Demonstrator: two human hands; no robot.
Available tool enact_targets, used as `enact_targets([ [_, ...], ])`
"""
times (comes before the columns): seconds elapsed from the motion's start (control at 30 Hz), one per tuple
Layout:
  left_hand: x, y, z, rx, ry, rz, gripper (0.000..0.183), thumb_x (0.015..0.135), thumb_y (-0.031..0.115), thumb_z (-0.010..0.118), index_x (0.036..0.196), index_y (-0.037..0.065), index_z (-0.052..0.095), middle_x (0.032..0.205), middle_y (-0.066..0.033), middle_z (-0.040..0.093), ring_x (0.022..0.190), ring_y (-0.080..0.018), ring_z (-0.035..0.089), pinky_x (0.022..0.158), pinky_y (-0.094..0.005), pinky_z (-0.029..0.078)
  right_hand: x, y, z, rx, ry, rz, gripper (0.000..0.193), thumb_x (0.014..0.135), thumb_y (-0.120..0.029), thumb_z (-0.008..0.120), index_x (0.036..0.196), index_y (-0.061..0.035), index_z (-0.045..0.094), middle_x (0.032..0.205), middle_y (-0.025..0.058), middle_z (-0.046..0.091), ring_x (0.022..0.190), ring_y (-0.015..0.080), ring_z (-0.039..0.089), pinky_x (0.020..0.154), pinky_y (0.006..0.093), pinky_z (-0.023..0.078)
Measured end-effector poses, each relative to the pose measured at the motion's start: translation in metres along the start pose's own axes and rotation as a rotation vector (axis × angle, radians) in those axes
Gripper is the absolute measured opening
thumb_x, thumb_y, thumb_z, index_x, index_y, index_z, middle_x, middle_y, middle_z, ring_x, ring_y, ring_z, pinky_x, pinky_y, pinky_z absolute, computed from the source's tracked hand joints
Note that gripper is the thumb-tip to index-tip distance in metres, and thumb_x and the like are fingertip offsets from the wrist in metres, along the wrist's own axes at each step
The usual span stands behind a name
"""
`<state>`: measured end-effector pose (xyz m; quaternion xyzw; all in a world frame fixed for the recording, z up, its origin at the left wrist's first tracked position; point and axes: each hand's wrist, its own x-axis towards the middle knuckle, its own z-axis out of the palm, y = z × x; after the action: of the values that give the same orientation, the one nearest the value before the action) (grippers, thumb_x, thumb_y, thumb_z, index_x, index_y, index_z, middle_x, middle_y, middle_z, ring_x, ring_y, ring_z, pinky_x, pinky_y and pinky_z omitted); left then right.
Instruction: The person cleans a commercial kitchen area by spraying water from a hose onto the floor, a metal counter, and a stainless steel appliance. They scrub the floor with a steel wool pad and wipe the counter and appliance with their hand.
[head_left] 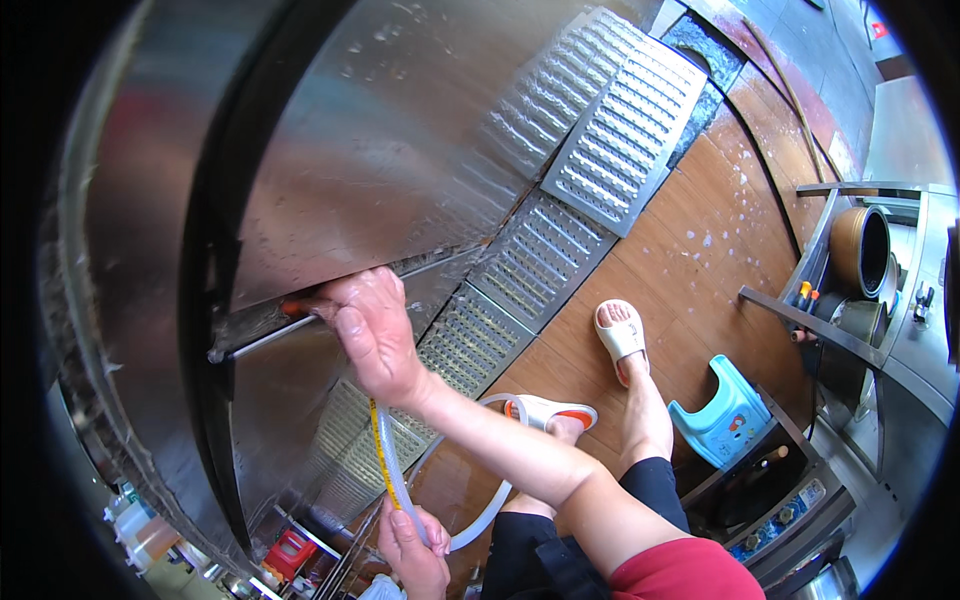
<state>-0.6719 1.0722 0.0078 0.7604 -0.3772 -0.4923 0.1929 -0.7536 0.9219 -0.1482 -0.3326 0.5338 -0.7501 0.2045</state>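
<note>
Here's my left hand (415, 552), grip wrapped round the clear hose (391, 470), which runs up toward my right hand (372, 338). That one's at the steel panel (385, 190), grip hidden; can't tell.

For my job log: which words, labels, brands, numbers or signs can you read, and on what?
No text is clear enough to quote.
Yellow strip on clear hose: marks too small.
White sandal: dark mark, too small.
Blue panel, lower right: too blurred.
Blue stool: print too small.
</note>
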Motion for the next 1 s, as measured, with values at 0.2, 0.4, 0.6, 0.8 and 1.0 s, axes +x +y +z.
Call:
enact_targets([
  [0.2, 0.024, 0.003, 0.028, -0.077, 0.052, -0.145, 0.035, 0.097, 0.032, 0.035, 0.069, 0.010, 0.038, 0.051, -0.0011, 0.035, 0.040, -0.0110, 0.034, 0.037, -0.0230, 0.029, -0.045, 0.187, -0.036, -0.245, 0.192, 0.325, 0.025, 0.089, -0.021, 0.035, 0.078, -0.0005, 0.046, 0.079, 0.0182, 0.047, 0.080, 0.0349, 0.043, 0.077, 0.0430, 0.035],
  [0.4, 0.026, 0.004, 0.042, -0.012, 0.016, -0.105, 0.040, 0.097, 0.034, 0.033, 0.067, 0.009, 0.039, 0.049, -0.0019, 0.034, 0.038, -0.0117, 0.033, 0.036, -0.0237, 0.029, -0.027, 0.205, -0.051, -0.253, 0.176, 0.686, 0.032, 0.088, -0.018, 0.036, 0.085, 0.0066, 0.057, 0.090, 0.0254, 0.060, 0.084, 0.0417, 0.055, 0.075, 0.0434, 0.044],
  [0.6, 0.027, 0.016, 0.039, -0.019, 0.102, -0.175, 0.043, 0.096, 0.038, 0.032, 0.065, 0.010, 0.040, 0.047, -0.0012, 0.033, 0.036, -0.0114, 0.033, 0.034, -0.0238, 0.028, -0.027, 0.072, -0.010, -0.120, -0.082, 0.148, 0.018, 0.087, -0.020, 0.040, 0.081, -0.0038, 0.048, 0.080, 0.0133, 0.045, 0.082, 0.0310, 0.043, 0.077, 0.0410, 0.032],
  [0.8, 0.050, 0.009, 0.049, -0.060, 0.114, -0.199, 0.041, 0.095, 0.039, 0.035, 0.065, 0.012, 0.039, 0.045, -0.0006, 0.032, 0.035, -0.0112, 0.031, 0.033, -0.0237, 0.025, -0.056, 0.204, -0.031, -0.166, 0.232, 0.358, 0.022, 0.091, -0.019, 0.032, 0.083, -0.0015, 0.043, 0.085, 0.0168, 0.043, 0.083, 0.0320, 0.040, 0.081, 0.0427, 0.032],
  [1.0, 0.048, -0.005, 0.053, -0.070, -0.020, -0.158, 0.038, 0.094, 0.040, 0.038, 0.070, 0.010, 0.040, 0.047, -0.0016, 0.033, 0.036, -0.0113, 0.031, 0.033, -0.0235, 0.025, -0.076, 0.305, -0.026, 0.197, 0.619, 1.083, 0.049, 0.092, -0.028, 0.029, 0.131, 0.0001, 0.035, 0.138, 0.0189, 0.032, 0.129, 0.0297, 0.028, 0.107, 0.0351, 0.021],
])
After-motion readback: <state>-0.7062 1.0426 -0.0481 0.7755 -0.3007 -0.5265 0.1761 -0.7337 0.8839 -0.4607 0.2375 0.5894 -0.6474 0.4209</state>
